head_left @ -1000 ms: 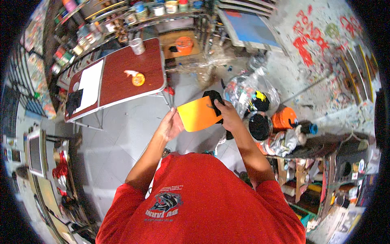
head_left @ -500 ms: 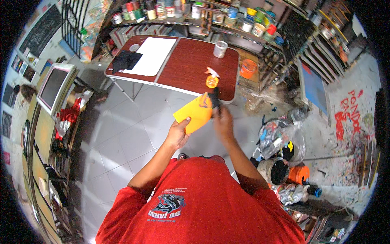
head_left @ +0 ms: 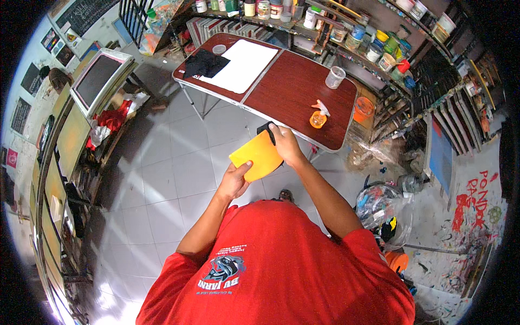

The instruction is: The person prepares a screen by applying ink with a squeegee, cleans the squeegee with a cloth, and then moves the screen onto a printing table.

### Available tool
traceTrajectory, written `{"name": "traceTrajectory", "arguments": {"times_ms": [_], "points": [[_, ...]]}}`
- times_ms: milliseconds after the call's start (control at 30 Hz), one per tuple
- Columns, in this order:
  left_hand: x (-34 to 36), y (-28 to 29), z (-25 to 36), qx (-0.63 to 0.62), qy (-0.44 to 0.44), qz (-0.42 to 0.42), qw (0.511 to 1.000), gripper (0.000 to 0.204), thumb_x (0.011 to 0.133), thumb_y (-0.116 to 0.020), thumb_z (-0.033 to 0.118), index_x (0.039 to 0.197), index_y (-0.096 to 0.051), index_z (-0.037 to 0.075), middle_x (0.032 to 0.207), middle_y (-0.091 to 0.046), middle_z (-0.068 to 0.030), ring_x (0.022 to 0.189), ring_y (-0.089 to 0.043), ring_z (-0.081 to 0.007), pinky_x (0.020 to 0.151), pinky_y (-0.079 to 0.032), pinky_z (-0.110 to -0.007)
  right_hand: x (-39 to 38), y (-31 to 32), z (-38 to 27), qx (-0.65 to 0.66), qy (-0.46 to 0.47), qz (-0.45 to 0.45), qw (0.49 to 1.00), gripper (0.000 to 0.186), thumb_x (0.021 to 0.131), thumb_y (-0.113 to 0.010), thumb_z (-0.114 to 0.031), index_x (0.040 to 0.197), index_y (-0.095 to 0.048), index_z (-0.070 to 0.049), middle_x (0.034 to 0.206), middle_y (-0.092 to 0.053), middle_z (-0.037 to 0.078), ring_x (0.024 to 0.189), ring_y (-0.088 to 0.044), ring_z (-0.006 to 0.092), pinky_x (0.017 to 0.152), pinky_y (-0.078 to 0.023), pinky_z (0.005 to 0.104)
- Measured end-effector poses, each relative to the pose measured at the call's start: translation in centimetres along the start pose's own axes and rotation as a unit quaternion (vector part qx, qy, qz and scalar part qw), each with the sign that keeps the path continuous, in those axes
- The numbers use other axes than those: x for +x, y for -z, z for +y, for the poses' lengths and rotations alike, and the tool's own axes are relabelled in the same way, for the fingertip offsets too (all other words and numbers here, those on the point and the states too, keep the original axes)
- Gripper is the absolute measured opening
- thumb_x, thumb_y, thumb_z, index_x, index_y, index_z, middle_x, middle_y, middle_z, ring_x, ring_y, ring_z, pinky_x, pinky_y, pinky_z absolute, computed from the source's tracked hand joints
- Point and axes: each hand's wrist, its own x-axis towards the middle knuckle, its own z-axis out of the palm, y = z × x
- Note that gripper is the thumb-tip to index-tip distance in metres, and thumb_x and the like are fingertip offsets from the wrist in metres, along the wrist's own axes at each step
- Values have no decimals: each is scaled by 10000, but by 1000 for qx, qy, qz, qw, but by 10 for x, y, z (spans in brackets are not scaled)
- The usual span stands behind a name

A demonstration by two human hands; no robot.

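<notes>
Presently, as seen from the head view:

- 1 flat yellow-orange sheet with rounded corners (head_left: 257, 155), held up in front of the person's chest, over the grey tiled floor (head_left: 162, 179) and just short of the near edge of the tabletop.
- 1 left hand (head_left: 236, 180), closed on the lower left edge of the sheet, thumb on top.
- 1 right hand (head_left: 284, 145), closed around a small black object (head_left: 266, 130) that rests against the upper right corner of the sheet; what kind of object it is cannot be told.
- 1 dark red folding tabletop (head_left: 281, 89) on thin metal legs, standing just beyond the hands.
- 1 white rectangular sheet (head_left: 244, 65), lying flat on the left half of the tabletop.
- 1 crumpled black cloth (head_left: 205, 64), touching the left edge of the white sheet.
- 1 clear plastic cup (head_left: 334, 77), upright on the right half of the tabletop.
- 1 small orange spray bottle with a white trigger top (head_left: 318, 116), near the right front edge of the tabletop, close to the right hand but apart from it.
- 1 orange bucket (head_left: 364, 108), on the floor just beyond the right end of the tabletop.
- Shelves of paint jars and pots (head_left: 374, 49), running behind the tabletop.
- 1 framed dark screen (head_left: 100, 76), lying tilted on a stack at the left.
- 1 clear plastic bag of containers (head_left: 382, 208), on the paint-stained floor at the right.
</notes>
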Motion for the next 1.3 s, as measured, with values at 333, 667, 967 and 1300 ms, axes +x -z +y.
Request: {"name": "traceTrajectory", "arguments": {"times_ms": [333,667,967,1300], "points": [[6,17,0,-30,-51,65,996,331,906,-443,90,1230,-414,26,1212,-498,-89,1107,-493,-201,929,-412,-335,7,17,12,-26,69,-5,997,383,917,-421,-327,954,-584,18,861,-617,114,777,-575,219,738,-442,359],[8,12,-2,10,-1,15,1000,356,905,-458,103,1249,-394,41,1218,-491,-84,1106,-491,-197,936,-407,-338,16,12,-9,89,-127,115,981,581,855,-415,-533,789,-586,18,719,-599,154,714,-591,243,663,-438,364],[-3,4,0,95,-36,6,995,382,893,-451,77,1268,-387,45,1179,-514,-70,1059,-506,-196,913,-398,-342,-57,-36,-57,-257,287,36,922,479,903,-396,-274,1252,-363,52,1313,-324,267,1244,-262,414,1055,-172,438],[-27,29,4,91,-1,-17,996,354,881,-451,57,1229,-419,3,1209,-503,-107,1104,-491,-217,941,-387,-341,1,10,-26,331,-196,-88,919,337,921,-438,-334,1009,-560,-32,924,-614,44,809,-584,122,759,-472,286]]}}
